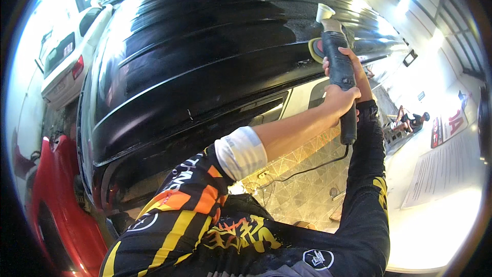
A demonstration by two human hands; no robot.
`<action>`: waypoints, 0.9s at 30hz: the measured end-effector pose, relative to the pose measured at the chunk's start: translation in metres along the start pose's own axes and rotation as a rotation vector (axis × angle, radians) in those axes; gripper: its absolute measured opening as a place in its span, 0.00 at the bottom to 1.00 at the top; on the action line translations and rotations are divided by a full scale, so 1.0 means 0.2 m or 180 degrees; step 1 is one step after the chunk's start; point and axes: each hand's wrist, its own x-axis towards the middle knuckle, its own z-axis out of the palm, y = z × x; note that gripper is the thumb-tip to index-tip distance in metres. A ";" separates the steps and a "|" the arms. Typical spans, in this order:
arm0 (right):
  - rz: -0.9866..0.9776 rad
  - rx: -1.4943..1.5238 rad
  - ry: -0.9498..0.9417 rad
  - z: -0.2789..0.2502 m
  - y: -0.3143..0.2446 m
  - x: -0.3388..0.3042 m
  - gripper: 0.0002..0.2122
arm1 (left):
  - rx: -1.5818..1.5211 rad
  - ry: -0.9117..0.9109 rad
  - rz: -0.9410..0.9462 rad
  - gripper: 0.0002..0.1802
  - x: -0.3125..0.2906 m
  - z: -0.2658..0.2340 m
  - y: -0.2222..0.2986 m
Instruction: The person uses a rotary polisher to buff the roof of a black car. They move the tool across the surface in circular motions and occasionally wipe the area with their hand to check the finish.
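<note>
Left hand (340, 98) and right hand (352, 61) wrapped round polisher (335, 46)
Grips closed; black roof edge (179, 127) toward eight o'clock, tiled floor (312, 174) toward seven

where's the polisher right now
The polisher is right of centre in the head view, held by the left hand and right hand, its pad at the black roof.

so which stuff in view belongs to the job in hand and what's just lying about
In the job:
- polisher, held by left hand and right hand
- yellow-edged pad
- power cord
- black vehicle

Just around:
- white vehicle
- red body panel
</note>
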 end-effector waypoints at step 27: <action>0.2301 -0.0142 -0.2477 2.07 1.72 0.20 0.12 | -0.0491 0.2904 0.1374 0.13 -2.02 -1.04 0.03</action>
